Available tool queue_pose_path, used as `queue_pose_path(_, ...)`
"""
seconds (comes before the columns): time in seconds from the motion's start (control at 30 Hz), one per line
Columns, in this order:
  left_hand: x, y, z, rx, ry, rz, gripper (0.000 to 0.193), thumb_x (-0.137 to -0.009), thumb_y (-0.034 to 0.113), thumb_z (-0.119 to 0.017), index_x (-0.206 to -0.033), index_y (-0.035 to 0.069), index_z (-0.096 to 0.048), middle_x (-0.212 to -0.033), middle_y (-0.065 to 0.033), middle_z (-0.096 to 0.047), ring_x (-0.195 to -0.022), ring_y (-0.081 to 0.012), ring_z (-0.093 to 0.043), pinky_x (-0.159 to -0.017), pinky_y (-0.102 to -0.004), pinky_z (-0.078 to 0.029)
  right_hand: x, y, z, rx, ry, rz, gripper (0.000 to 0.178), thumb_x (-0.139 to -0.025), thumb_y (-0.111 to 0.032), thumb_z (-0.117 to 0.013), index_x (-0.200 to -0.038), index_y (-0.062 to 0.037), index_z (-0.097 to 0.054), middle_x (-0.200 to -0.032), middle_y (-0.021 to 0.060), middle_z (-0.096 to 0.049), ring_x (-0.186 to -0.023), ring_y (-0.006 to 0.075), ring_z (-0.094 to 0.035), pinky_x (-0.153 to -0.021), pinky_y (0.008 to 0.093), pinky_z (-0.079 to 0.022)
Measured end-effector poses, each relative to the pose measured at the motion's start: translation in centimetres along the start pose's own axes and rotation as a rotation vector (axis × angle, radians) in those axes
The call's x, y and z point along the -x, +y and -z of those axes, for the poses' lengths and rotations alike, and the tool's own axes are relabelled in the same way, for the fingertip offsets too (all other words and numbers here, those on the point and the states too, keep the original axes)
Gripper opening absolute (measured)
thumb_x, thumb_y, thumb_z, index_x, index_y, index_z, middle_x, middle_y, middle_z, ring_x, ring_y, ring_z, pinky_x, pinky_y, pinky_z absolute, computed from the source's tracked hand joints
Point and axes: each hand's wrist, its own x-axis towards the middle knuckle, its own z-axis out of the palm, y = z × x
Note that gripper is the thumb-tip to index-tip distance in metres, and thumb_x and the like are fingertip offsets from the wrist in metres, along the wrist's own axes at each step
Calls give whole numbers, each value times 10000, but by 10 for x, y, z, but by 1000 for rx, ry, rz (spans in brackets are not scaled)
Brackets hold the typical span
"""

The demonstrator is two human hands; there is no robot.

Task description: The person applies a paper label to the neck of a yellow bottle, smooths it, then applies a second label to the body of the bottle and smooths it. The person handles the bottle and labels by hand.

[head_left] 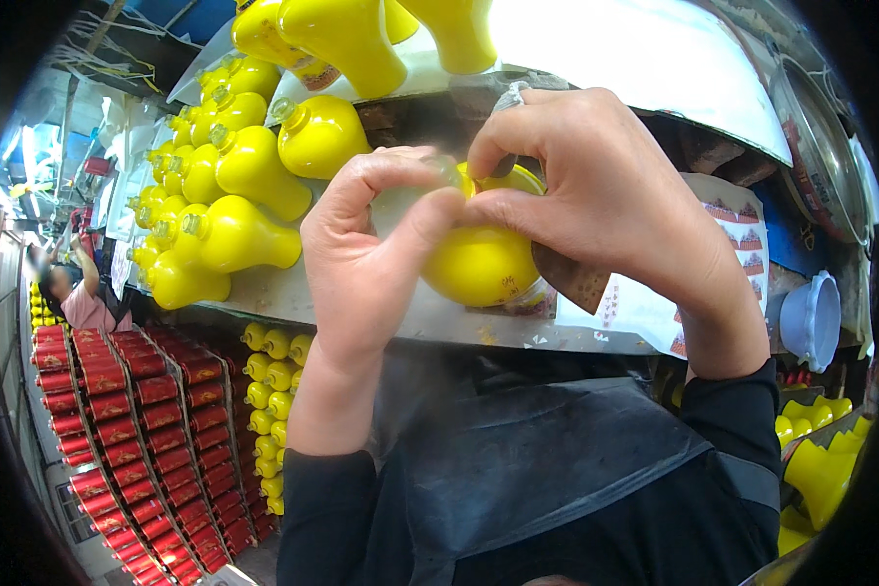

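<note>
While a yellow bottle [483, 269] is set on the pale worktop [415, 322] at frame centre, red packages [181, 430] are stacked lower left; the bottle's top is partly covered by narrowed fingers of the left hand [366, 249] and right hand [596, 181], whose grip cannot be told.

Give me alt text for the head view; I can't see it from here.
A person's left hand and right hand work with fingertips close together at a glossy yellow bottle. More yellow bottles crowd the left, a printed label sheet lies at right, and stacked red packages stand at lower left.
</note>
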Motion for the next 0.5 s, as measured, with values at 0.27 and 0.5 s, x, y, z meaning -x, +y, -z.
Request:
queue_pose_path(0.27, 20, 14, 10, 1, 106, -101, 135, -864, -27, -787, -972, 7, -714, -1077, -93, -717, -1049, -179, -651, -991, -316, -480, 24, -11, -12, -418, 152, -117, 168, -970, -39, -628, -1106, -5, -721, -1014, 82, -723, -757, 110, -671, -690, 231, -559)
queue_pose_path(0.5, 41, 34, 34, -224, 219, -224, 150, -851, -40, -799, -962, 9, -711, -1030, -84, -718, -1028, -194, -663, -967, -328, -503, 53, -69, -60, -372, 191, 214, 473, -896, 87, -598, -1346, -58, -613, -1044, 134, -708, -684, 170, -672, -623, 286, -538)
